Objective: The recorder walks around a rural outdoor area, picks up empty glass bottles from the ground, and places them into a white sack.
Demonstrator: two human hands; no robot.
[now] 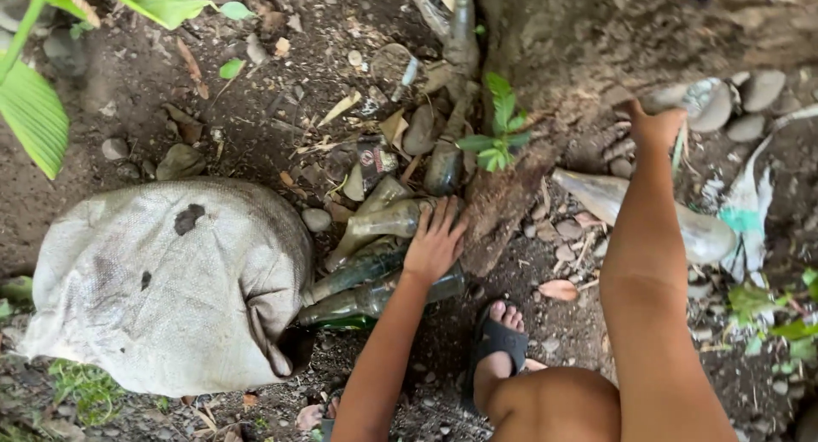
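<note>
Gathering step, by the look of it. Left hand [434, 242] lies flat, fingers spread, on the pile of muddy glass bottles [375, 276] beside the coarse woven sack [170, 280]; nothing pinched yet. Right hand [654, 125] braces against the rough tree trunk [613, 42] (grip unclear). Next move calls for curling fingers round one slick, cylindrical neck.

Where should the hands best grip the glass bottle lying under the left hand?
Probably around the body of the bottle, from above. It lies on its side with its neck pointing right under the left hand, and other bottles crowd its lower side, so only the top looks free.
</note>
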